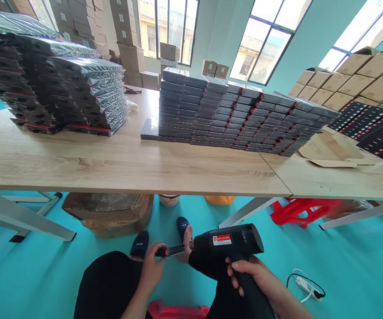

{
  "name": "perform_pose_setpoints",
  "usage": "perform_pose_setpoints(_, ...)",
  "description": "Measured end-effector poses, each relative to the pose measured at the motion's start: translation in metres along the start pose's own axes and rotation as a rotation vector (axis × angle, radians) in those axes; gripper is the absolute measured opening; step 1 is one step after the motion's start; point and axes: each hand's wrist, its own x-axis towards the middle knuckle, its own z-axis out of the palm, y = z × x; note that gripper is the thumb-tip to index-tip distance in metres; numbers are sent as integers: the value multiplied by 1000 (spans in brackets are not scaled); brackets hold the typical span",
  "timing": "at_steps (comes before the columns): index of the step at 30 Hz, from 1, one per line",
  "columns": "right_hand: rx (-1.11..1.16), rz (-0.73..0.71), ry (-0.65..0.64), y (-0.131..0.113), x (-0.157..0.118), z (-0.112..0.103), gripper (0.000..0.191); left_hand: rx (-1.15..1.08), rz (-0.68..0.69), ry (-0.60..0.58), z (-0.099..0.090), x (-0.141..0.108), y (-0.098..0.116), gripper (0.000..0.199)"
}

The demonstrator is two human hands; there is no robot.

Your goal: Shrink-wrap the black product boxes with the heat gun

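Observation:
Low in front of the table, my left hand (pixel 152 268) pinches the end of a small black and red box (pixel 171 251) that has a shiny, clear-looking surface. My right hand (pixel 249 272) is wrapped round the handle of a black heat gun (pixel 229 241) with a red and white label. The gun's nozzle points left at the box, close to its right end. Whether the nozzle touches the box cannot be told.
On the wooden table (pixel 128 166) stand a wide stack of wrapped dark boxes (pixel 224 110) and, at left, tall piles of film-wrapped black packs (pixel 78 95). Flattened cardboard (pixel 330 148) lies at right. Below are a carton (pixel 111 215), a red stool (pixel 304 210) and a power strip (pixel 307 285).

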Motion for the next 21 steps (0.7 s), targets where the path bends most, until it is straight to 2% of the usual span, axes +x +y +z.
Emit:
perform_pose_setpoints(2,-16,11,-31,3,0,12,33,19,33,-11,1,1,-1,34)
perform_pose_setpoints(5,-49,10,-147,5,-1,38,36,54,71,-13,3,1,-3,34)
perform_pose_setpoints(7,-78,-28,-128,2,-2,51,37,74,82,1,2,1,-3,34)
perform_pose_setpoints(9,-135,-61,-59,-2,-3,57,34,82,82,16,1,0,-2,34)
perform_pose_setpoints(11,-185,-56,-55,-6,-5,59,30,64,68,28,0,0,1,35)
perform_pose_setpoints(14,-166,-45,-171,-9,-6,60,31,-9,7,43,-1,1,9,32)
perform_pose_setpoints(15,-154,-59,-170,-9,-5,60,32,-42,-37,41,-1,2,11,32)
perform_pose_setpoints(19,-207,-80,3,-13,-3,51,29,-192,-207,-33,-4,3,19,29)
perform_pose_setpoints(21,-201,-43,-16,-15,-3,44,29,-251,-229,-62,-6,4,21,26)
